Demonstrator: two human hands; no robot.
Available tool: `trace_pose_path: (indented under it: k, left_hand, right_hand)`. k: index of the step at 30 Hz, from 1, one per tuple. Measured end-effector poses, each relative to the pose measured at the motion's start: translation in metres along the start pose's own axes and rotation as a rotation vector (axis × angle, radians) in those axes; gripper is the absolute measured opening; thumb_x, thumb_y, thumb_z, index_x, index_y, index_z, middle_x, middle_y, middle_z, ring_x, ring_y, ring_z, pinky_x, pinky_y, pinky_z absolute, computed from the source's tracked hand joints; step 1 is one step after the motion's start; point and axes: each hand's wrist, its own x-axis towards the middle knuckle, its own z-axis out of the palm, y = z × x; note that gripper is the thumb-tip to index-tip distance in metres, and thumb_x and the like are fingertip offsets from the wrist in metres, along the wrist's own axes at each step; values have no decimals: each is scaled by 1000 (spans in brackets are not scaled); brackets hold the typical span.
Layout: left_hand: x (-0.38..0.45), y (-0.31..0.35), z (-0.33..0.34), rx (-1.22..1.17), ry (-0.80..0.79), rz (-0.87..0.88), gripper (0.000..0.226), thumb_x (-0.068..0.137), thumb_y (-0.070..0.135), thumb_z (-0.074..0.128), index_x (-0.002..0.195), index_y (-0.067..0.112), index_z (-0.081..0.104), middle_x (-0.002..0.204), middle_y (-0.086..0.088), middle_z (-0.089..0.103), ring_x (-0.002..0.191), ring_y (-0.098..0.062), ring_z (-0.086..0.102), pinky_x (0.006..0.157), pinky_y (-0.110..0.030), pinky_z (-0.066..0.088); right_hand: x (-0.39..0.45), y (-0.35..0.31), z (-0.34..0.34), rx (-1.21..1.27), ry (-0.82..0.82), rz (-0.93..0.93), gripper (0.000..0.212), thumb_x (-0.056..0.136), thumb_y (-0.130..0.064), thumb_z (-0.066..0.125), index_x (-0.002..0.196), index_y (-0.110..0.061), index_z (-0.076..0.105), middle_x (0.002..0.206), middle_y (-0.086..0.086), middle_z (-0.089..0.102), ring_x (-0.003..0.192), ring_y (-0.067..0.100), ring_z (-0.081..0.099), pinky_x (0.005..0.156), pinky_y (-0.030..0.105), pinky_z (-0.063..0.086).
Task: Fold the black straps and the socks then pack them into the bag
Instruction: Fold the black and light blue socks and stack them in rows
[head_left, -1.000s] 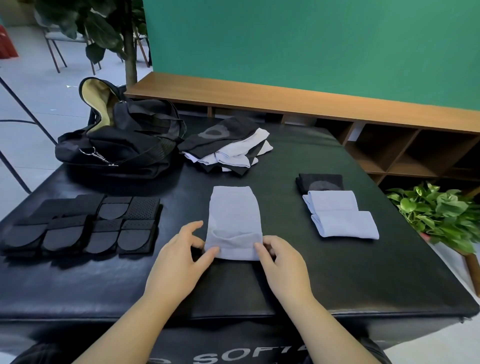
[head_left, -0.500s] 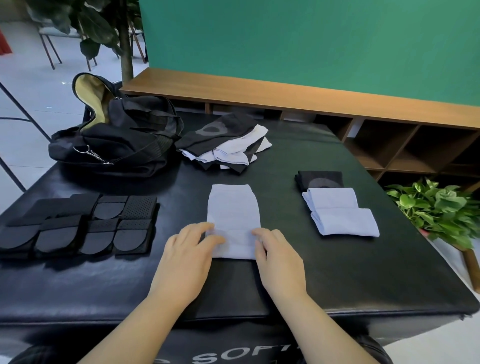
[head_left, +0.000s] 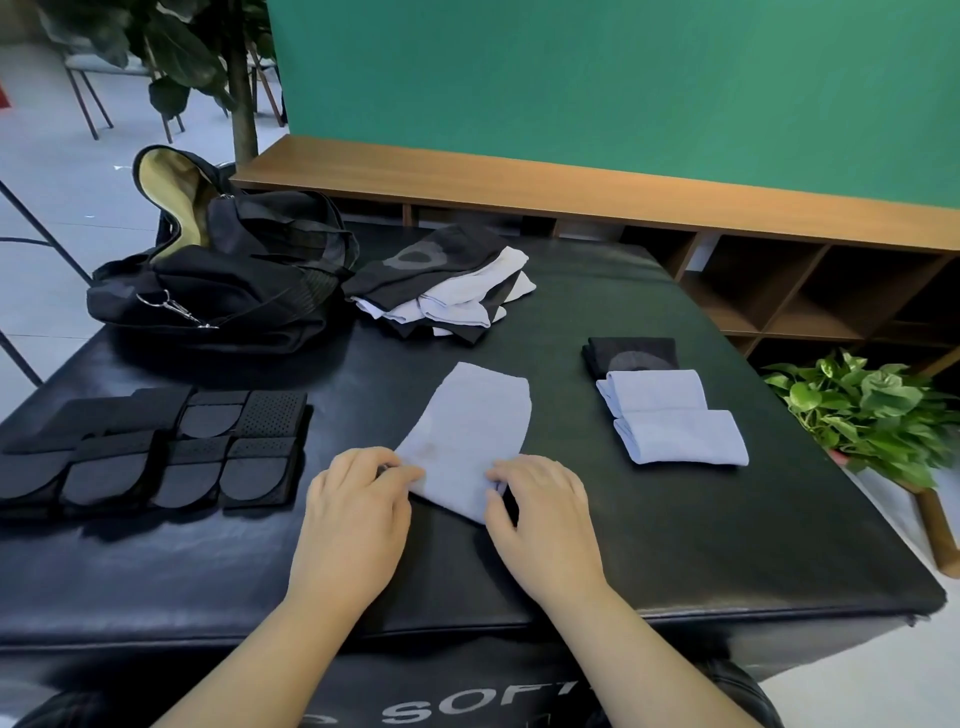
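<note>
Both hands' fingers pinch pale sock (head_left: 470, 441): left hand (head_left: 358, 499), right hand (head_left: 540, 506). Black straps (head_left: 156, 452) left, folded socks (head_left: 670, 415) right, bag (head_left: 223, 280) behind.

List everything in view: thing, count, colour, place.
bag: 1, black, tan lining, far left of table, open
unfolded sock pile: 1 pile, black and pale blue, right of bag
flat sock: 1, pale blue, centre, near edge held
folded socks: 3, one black behind two pale blue, right
black straps: folded group, count unclear, near left
table: 1, black padded
plant: 1, green, right of table
shelf: 1, wooden, behind
left hand: fingers pinch sock's near left edge
right hand: fingers pinch near right edge
</note>
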Motion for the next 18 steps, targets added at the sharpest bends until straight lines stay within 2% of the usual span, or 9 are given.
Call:
trace_pose_path:
  k: [1,4,7,9,11,14,16,18]
  left_hand:
    - [0,1,0,8,-11,-36,19,86,26,57,98,23,72,103,7,59,104,-13,44,86,-39,41]
    - [3,6,-4,7,-105,-127,55,85,54,27,112,25,65,121,10,56,122,-9,38,101,-38,29]
    - [4,8,-5,42,-233,-142,81,78,68,12,138,25,44,148,13,34,141,-8,16,113,-33,9]
    - [4,6,-3,62,-263,-134,87,75,70,8,145,25,33,154,12,22,144,-7,6,115,-34,2]
    - [4,5,-4,24,-225,-114,81,77,68,16,140,25,41,151,11,31,142,-7,12,115,-33,4]
    - [2,4,-7,-63,-126,41,50,78,61,41,111,30,63,120,15,54,120,-6,38,104,-27,17]
    - [-1,2,-8,-104,-99,137,33,77,56,50,97,34,66,103,20,53,105,-5,43,94,-23,22]
    - [-1,2,-9,-119,-106,184,24,78,50,50,90,37,66,95,21,50,95,-3,42,87,-22,24]
  right_hand:
    - [0,0,-1,19,0,-19,40,84,-40,31,97,-27,66,97,-18,62,105,2,49,102,20,24]
    - [-2,0,-4,62,-33,-111,34,86,-37,35,92,-30,68,91,-20,64,101,-1,46,99,17,24]
    - [-5,-2,-6,132,-59,-165,33,87,-36,38,95,-33,70,92,-21,65,106,-4,44,98,10,19]
    - [-6,-1,-6,160,-67,-177,35,87,-38,38,100,-34,70,98,-21,65,111,-6,43,99,8,19]
    - [-5,0,-5,165,-51,-155,36,87,-38,37,103,-33,69,103,-21,65,113,-4,45,99,9,19]
    - [-2,1,-1,112,54,-25,40,87,-34,35,109,-25,67,117,-17,63,119,5,48,102,19,23]
    - [1,0,0,49,50,90,40,89,-31,37,119,-23,62,133,-14,54,131,9,38,109,25,19]
    - [3,2,0,-15,-27,168,39,95,-28,39,131,-25,51,146,-15,39,142,8,20,116,31,6]
